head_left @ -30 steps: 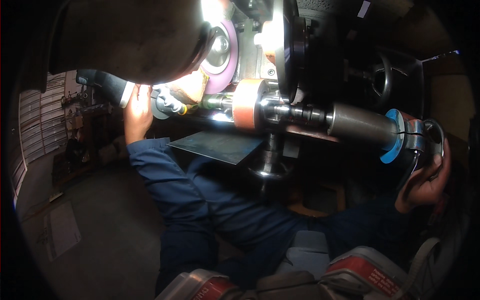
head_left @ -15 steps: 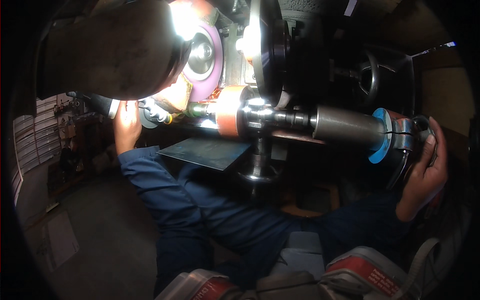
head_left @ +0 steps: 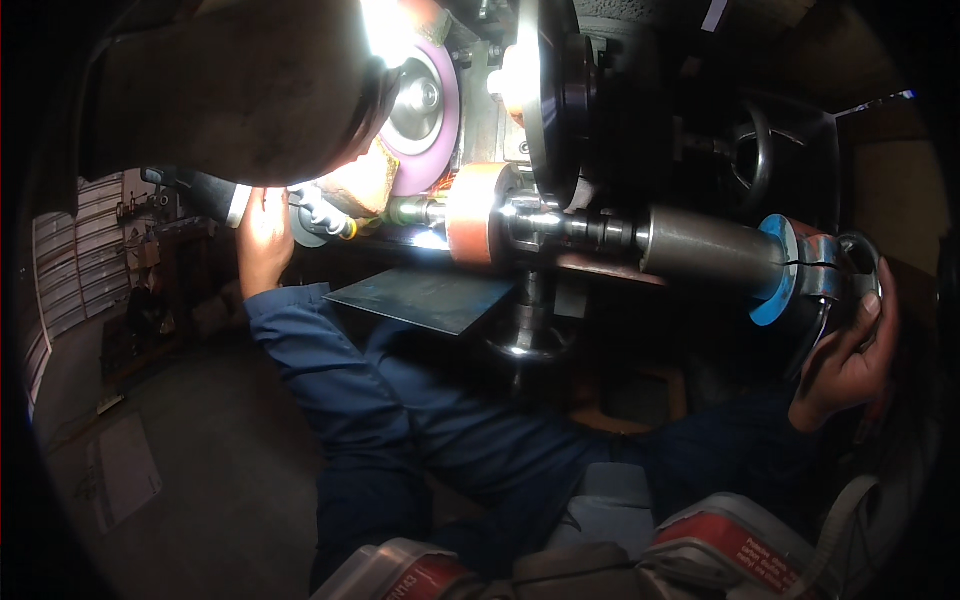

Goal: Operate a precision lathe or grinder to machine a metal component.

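Observation:
My right hand (head_left: 850, 350) curls round the rim of a small metal handwheel (head_left: 858, 248) at the right end of the machine, thumb on the near side. Beside it are a blue collar (head_left: 772, 270) and a grey metal cylinder (head_left: 712, 250) on the shaft line. At the left, my left hand (head_left: 265, 240) reaches up beside a black part with a pale edge (head_left: 238, 205); glare and the part hide its fingertips. Near it are a yellow-ringed fitting (head_left: 348, 229) and a purple grinding wheel (head_left: 440, 120). Small orange streaks glow at the wheel's lower edge, by an orange ring (head_left: 472, 215).
A big dark rounded housing (head_left: 235, 90) hangs over the upper left. A flat metal plate (head_left: 425, 298) juts toward me below the shaft. Another handwheel (head_left: 755, 150) stands at the back right. A respirator (head_left: 720, 545) fills part of the lower edge.
The machine sits slightly farther right in the picture. My right hand has moved slightly down along the handwheel, its thumb lower. My left hand stays beside the same part.

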